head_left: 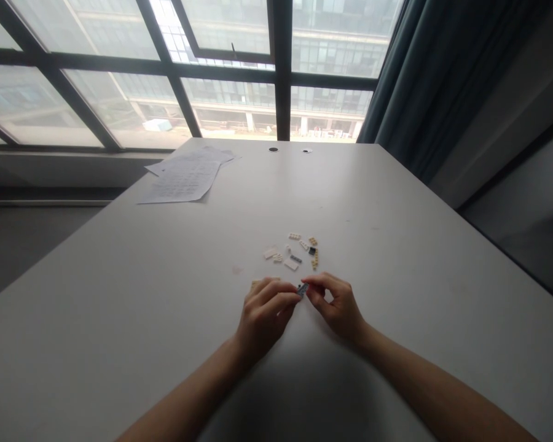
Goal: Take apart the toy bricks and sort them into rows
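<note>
Just below the centre of the frame, the left hand pinches a small grey piece between thumb and fingertips, a narrow grip, and the right hand meets its upper right side with thumb and forefinger drawn nearly together. The piece is held above the white table, whose broad surface runs out on both sides of the forearms. Its side edges slant from the upper middle down towards the left and right borders; the far edge lies beneath the window. Just beyond the fingers, around the middle of the frame, lie loose toy bricks: white bricks, yellowish bricks, a grey strip and a black brick. Pale pieces show partly behind the left hand. Towards the upper left, near the table's left edge, overlapping paper sheets carry rows of print too small to read. A dark curtain hangs at upper right, alongside the window.
</note>
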`<state>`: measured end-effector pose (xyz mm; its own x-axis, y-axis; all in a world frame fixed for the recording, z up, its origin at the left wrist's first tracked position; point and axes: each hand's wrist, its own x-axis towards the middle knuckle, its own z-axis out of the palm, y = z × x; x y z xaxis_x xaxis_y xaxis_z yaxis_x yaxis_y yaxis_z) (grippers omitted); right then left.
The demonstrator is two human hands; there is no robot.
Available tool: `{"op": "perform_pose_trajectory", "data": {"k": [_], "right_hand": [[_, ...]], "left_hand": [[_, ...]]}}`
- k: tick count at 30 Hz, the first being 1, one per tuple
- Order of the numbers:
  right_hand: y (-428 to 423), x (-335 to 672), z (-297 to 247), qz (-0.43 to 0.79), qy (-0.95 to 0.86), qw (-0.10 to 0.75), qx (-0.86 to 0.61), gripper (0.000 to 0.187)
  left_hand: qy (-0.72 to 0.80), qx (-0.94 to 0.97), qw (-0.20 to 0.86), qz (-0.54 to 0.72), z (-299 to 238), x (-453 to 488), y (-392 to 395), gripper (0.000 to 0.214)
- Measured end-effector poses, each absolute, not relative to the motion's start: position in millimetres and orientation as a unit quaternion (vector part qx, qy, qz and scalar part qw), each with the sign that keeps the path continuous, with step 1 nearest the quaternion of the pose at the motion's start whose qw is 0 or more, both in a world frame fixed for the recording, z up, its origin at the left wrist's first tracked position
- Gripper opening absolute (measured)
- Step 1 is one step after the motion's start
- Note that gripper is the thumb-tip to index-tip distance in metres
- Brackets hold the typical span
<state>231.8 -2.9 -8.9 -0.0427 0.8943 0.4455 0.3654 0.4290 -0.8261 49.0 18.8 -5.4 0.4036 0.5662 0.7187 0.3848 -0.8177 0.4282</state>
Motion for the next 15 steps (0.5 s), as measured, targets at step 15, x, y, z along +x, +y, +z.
{"op": "perform_pose_trajectory", "data": {"k": [15], "right_hand": [[-6.7, 231.0, -11.5, 0.199, -0.767, 0.453, -0.409, 0.016]], "left_hand": [[0.34, 0.771, 0.216, 0.494, 0.1, 54.8, 16.4, 0.014]]}}
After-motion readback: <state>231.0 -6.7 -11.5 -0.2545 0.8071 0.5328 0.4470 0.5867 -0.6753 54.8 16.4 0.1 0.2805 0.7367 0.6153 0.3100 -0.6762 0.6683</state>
